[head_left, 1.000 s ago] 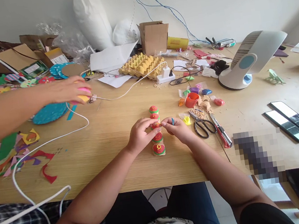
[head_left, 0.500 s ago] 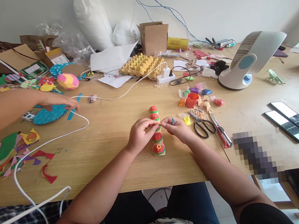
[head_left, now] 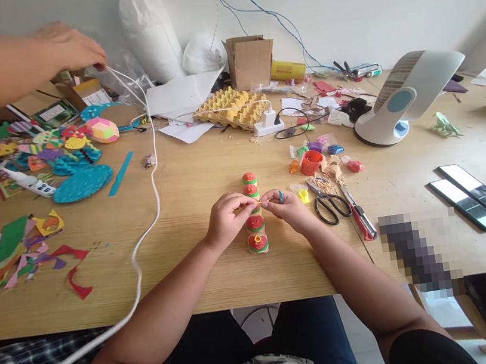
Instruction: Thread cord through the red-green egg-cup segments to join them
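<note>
A row of small round pieces with red tops and green bands (head_left: 255, 223) runs away from me on the table. The nearest carries a yellow loop (head_left: 258, 239). Over the middle of the row, my left hand (head_left: 229, 220) and my right hand (head_left: 289, 208) meet, almost touching. Between their pinched fingertips is a thin yellow strand (head_left: 259, 202), held from both sides. A small blue piece (head_left: 281, 197) shows at a finger of my right hand. My fingers partly hide the middle of the row.
Scissors (head_left: 328, 203), a red cutter (head_left: 363, 219) and a red ring (head_left: 311, 162) lie to the right, near a white fan-like device (head_left: 403, 99). Another person's hand (head_left: 75, 49) lifts a white cable (head_left: 153, 158) at the left. Paper scraps (head_left: 8, 251) lie below it.
The other person's hand has risen toward the boxes at the back left, and the white cable has lifted and shifted right. The yellow strand between my fingers looks slightly longer; my hands stay in place.
</note>
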Tool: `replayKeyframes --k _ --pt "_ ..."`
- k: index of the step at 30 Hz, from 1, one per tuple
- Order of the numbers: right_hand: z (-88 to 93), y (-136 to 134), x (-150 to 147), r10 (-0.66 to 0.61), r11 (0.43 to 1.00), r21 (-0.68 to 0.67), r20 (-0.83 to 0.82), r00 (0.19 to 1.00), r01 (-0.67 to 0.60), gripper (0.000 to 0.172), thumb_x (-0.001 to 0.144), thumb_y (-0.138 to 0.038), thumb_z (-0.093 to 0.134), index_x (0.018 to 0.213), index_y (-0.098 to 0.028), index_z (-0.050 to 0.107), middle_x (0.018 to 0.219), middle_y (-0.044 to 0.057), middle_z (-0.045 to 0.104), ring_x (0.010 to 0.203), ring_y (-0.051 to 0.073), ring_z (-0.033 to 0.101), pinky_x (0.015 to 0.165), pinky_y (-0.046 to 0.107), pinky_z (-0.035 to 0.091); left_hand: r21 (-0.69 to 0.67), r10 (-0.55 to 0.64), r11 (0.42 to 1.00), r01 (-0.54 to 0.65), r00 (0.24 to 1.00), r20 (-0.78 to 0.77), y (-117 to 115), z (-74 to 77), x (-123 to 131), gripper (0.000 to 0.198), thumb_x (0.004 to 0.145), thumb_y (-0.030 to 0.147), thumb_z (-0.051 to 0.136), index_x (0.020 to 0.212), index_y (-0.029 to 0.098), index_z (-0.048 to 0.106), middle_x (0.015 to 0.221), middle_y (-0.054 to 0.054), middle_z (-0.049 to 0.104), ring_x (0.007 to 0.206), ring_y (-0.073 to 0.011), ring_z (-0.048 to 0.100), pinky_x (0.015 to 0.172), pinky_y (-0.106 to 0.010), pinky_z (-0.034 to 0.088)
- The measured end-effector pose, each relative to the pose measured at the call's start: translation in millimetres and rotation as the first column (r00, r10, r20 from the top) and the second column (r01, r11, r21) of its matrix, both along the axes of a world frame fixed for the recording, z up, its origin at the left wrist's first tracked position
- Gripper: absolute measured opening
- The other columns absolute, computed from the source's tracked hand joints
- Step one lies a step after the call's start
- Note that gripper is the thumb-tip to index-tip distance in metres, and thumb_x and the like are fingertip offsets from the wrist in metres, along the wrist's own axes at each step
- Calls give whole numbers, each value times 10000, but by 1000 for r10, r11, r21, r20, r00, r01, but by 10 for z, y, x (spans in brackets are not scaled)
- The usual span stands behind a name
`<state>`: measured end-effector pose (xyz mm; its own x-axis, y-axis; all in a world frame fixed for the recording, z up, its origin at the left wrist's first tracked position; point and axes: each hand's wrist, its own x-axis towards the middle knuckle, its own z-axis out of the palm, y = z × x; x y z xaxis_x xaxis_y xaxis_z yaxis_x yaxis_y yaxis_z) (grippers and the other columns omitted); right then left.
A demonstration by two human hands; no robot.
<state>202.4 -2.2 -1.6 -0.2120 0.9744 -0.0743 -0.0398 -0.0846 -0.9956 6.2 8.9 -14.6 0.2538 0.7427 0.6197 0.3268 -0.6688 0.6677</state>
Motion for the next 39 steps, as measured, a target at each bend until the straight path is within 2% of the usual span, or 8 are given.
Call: replayKeyframes --k 4,10,18,22,26,31,34,39 --pt "0 3 0 -1 1000 -4 -18 1000 1 458 661 -559 844 838 -170 677 570 -60 496 546 79 412 520 241 281 -27 -9 1000 9 1000 21 -7 1 9 93 909 283 712 956 219 759 933 -45 753 852 -157 691 719 -264 565" --pt "16 0 3 -11 1000 -3 -18 1000 11 445 668 -541 840 839 -167 670 569 -68 481 535 73 378 519 245 262 -12 10 1000 -10 1000 7 -15 6 5 251 895 278 731 1142 232 725 1014 -52 743 890 -161 696 765 -279 569" --pt "15 -19 -7 18 1000 -4 23 1000 -17 475 665 -571 837 845 -159 682 634 -37 557 543 68 356 514 244 253 139 8 990 6 995 -102 23 23 -16 98 921 254 699 998 240 759 954 -38 725 899 -172 670 846 -327 531" --pt "29 -22 -2 42 999 -7 17 999 -42 496 653 -584 841 868 -160 701 646 -26 566 559 78 381 519 250 271 152 22 988 -7 995 -100 17 28 -20 74 923 250 696 956 227 759 932 -37 722 875 -162 660 826 -319 525" --pt "39 -18 10 34 999 -16 -3 999 -34 489 656 -588 836 866 -166 706 575 -52 480 568 94 403 529 254 288 162 39 987 -23 995 -95 5 42 -12 72 926 251 694 949 226 758 908 -29 721 856 -153 656 814 -310 523" --pt "32 -13 11 -1 1000 -9 -29 1000 1 466 659 -589 833 795 -172 677 579 -57 472 578 91 410 541 251 295 168 40 985 -25 995 -91 -3 57 1 113 918 263 708 1021 232 741 955 -34 734 888 -160 668 834 -317 536" --pt "25 -11 7 10 1000 -8 -28 1000 -11 467 655 -588 836 786 -171 673 568 -63 461 578 90 410 543 249 296 178 26 984 -6 994 -107 -3 62 2 147 912 264 714 1055 235 731 981 -43 739 906 -171 671 840 -330 542" --pt "26 -11 7 21 1000 -5 2 1000 -21 468 669 -592 827 793 -166 678 564 -63 460 572 89 408 544 250 300 197 1 980 23 993 -118 3 52 -3 106 911 226 708 1010 236 745 933 -34 745 866 -173 661 819 -338 531"
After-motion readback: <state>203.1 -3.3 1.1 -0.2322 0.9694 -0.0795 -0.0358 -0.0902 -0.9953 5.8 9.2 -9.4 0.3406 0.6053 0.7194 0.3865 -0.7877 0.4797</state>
